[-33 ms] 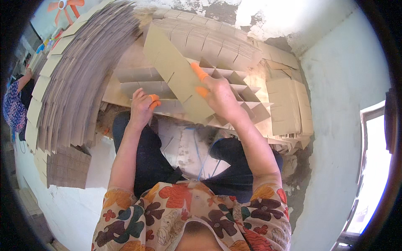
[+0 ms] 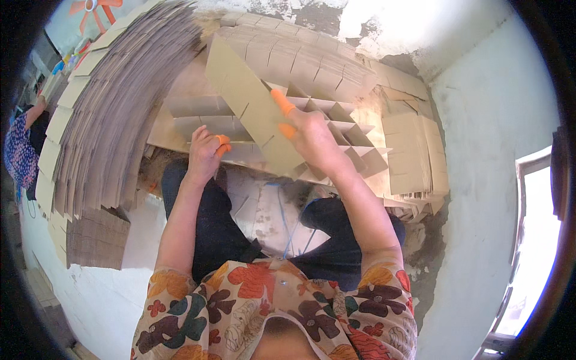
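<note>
Along the pale wall [image 2: 495,126], little has shifted: the right hand [image 2: 313,133] still grips a cardboard sheet [image 2: 243,99], divider grid [image 2: 376,161] beside it; the left hand's [image 2: 206,151] grip, I can't tell.

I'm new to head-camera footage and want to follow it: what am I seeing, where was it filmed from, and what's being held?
There is no machine here: these are a seated person's own two hands. The camera is worn on the head and looks down, so forearms rise from below; its fisheye lens bends straight edges.

The right hand holds a slotted cardboard strip at a slant. The left hand is closed near its lower left side; whether it grips anything is unclear. Both wear orange finger covers.

On the pale work surface, strips cross into a grid. More strips stand in a big stack on the left, with others behind and to the right. Another person shows at the far left.
</note>
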Available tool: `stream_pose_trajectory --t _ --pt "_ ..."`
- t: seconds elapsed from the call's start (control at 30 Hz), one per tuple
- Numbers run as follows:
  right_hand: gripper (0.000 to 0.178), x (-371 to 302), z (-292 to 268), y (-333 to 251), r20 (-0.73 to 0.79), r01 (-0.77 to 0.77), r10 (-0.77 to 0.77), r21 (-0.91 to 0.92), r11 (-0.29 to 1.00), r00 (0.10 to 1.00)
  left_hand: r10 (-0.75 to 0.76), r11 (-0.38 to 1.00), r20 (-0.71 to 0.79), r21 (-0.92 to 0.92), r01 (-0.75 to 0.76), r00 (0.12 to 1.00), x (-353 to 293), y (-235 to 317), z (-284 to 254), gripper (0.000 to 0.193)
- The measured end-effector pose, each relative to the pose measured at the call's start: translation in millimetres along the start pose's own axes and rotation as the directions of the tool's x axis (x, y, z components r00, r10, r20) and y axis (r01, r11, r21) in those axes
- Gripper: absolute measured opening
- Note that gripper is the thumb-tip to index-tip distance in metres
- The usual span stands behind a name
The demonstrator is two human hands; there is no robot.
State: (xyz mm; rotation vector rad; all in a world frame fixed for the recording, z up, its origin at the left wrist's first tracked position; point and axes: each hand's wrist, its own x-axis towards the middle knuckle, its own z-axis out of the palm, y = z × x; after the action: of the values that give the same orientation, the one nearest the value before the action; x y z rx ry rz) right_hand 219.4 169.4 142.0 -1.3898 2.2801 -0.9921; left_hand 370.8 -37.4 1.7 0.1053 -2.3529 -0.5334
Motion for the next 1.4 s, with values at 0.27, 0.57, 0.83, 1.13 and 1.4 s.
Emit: stream_pose_trajectory --t 0.27,0.57,0.83,1.13,1.4 --pt "0.049 22.2 15.9 7.6 -0.147 0.170 -0.172 -0.030 0.985 0.974 0.004 1.000 -0.029 -0.024 -0.004 1.000 0.8 -3.8 3.3 0.014" --pt "0.039 39.0 53.9 23.3 -0.019 0.229 -0.237 -0.201 0.952 0.971 0.009 1.000 -0.029 -0.014 -0.009 1.000 -0.7 -4.9 4.6 0.015" --pt "0.014 46.0 94.2 37.5 0.211 0.229 -0.149 -0.428 0.874 0.966 0.003 1.000 -0.024 -0.022 -0.003 1.000 2.9 -2.7 5.4 0.015" --pt "0.014 15.5 -10.7 128.7 -0.371 -0.100 -0.131 -0.543 0.834 0.919 0.055 0.995 -0.012 0.080 -0.054 0.998 3.8 5.6 0.7 0.034" --pt "0.077 -151.3 -132.3 298.5 -0.803 -0.912 0.440 -0.393 0.117 0.403 -0.086 0.988 -0.065 0.121 0.094 0.994 -2.9 12.3 -19.1 0.053"
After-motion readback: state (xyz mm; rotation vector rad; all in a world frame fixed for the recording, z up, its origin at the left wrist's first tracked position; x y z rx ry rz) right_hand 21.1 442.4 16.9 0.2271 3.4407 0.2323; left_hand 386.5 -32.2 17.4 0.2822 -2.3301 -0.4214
